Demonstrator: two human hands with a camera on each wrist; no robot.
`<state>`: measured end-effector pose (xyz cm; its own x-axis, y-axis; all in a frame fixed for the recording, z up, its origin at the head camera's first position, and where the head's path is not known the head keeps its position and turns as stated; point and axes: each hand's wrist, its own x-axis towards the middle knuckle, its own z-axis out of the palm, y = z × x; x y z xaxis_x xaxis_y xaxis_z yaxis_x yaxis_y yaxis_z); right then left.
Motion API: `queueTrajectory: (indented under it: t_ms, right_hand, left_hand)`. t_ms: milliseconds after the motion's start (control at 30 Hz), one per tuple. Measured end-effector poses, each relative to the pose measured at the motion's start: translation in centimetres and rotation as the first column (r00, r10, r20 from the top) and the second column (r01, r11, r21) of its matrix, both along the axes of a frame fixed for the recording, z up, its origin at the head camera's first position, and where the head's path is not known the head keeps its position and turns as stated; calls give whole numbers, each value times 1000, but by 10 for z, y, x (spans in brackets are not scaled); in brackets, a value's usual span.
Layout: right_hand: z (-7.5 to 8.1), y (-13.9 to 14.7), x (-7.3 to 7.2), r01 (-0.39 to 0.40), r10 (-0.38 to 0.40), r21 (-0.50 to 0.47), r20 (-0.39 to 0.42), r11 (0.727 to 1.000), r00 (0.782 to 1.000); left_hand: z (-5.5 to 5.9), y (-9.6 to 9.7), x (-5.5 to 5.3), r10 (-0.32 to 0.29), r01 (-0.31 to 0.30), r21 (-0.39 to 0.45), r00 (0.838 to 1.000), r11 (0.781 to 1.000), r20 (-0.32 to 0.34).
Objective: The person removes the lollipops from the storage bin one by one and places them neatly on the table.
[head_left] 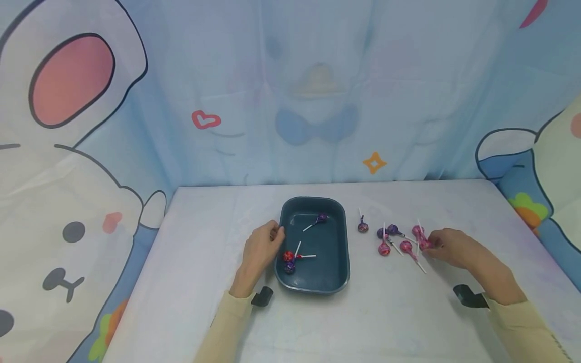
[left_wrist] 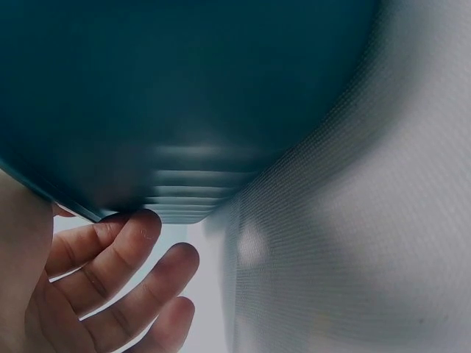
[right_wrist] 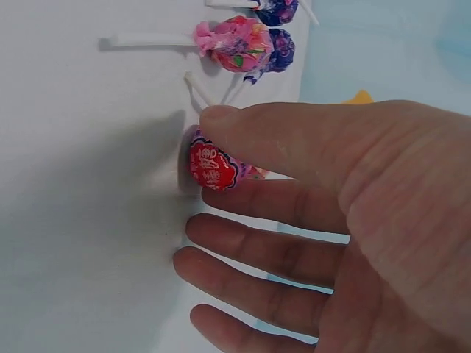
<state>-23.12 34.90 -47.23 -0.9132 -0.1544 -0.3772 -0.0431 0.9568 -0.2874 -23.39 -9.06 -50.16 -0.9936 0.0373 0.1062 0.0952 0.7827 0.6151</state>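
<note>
My left hand holds the left rim of a dark teal tray, its fingers against the outer wall in the left wrist view; the thumb is mostly hidden. Inside the tray, a purple lollipop lies near the back and a small cluster with a red lollipop near the left front. To the right, my right hand pinches a pink-and-red wrapped lollipop between thumb and index finger, at the table surface. Another pink lollipop lies just behind it, close to the fingertips.
Between tray and right hand lie several loose lollipops: a dark one by the tray, a purple one, and pink ones nearer the front. A white cloth covers the table; a printed blue curtain hangs behind it.
</note>
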Motion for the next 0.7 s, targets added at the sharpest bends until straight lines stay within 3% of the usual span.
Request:
queueTrajectory:
  t_ms: [200, 433, 700]
  right_hand:
    - [7, -1, -2, -8, 8, 7, -16, 1000, 1000]
    - [29, -13, -11, 46, -42, 60, -79, 997, 996]
    - [43, -34, -21, 24, -16, 82, -107, 996, 994]
  left_hand:
    - [0, -1, 0, 5, -5, -5, 1000, 1000, -5]
    - [0, -1, 0, 5, -5, -2, 1000, 1000, -6]
    - [-1, 0, 0, 6, -6, -5, 1000, 1000, -2]
